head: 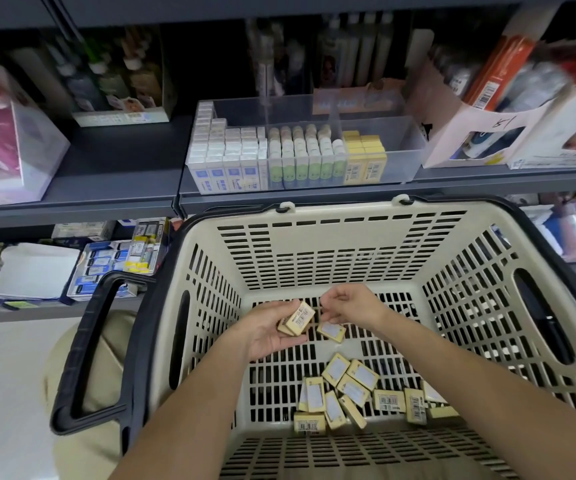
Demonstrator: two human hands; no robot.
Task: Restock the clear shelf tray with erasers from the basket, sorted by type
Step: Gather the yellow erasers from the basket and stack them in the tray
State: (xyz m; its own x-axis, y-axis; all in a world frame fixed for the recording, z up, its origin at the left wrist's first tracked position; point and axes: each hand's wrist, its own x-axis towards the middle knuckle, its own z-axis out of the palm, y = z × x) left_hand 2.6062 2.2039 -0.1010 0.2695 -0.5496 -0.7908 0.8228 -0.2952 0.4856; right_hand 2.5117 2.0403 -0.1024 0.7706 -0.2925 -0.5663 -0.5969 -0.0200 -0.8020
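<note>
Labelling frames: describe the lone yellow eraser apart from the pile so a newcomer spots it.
Inside the beige basket, on its slotted floor, one yellow eraser lies just below the right hand. Unlike the pile nearer the camera and the held erasers in the left hand, it lies alone.

The clear plastic shelf tray (407,143) is set on the grey metal shelf (117,161), behind and above the beige slotted plastic basket (314,237). In the tray, white sleeved erasers (224,157) are ranged at the left, green-sleeved erasers (303,157) in the middle, and yellow boxed erasers (366,157) right of them. Loose yellow boxed erasers (348,393) are scattered in the basket's near right part.
</note>
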